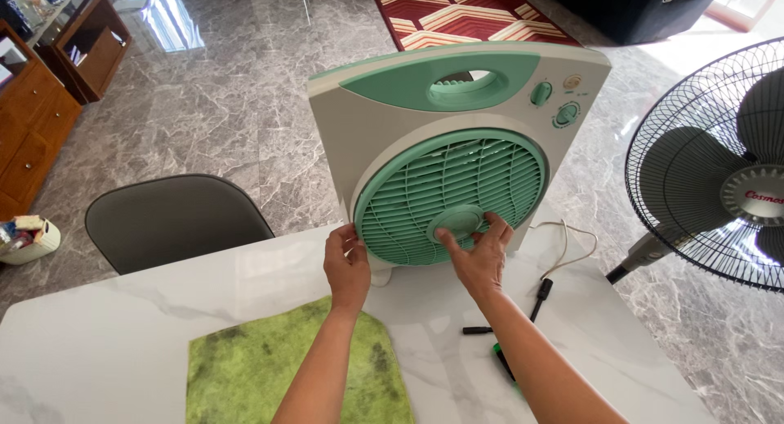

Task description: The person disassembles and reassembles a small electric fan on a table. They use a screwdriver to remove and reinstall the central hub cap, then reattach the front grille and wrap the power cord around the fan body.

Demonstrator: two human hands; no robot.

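Note:
A white and mint-green box fan (445,97) stands upright on the white marble table (122,318), its round green grille (449,197) facing me. My right hand (482,248) presses its fingers around the round hub at the grille's centre. My left hand (348,261) grips the grille's lower left rim. The fan's white cord (563,248) trails off to the right on the table.
A mottled green cloth (294,371) lies on the table in front of me. Small black tools (541,297) lie right of my right forearm. A dark chair (171,220) sits behind the table, a black pedestal fan (719,171) stands at right, wooden cabinets (33,122) at left.

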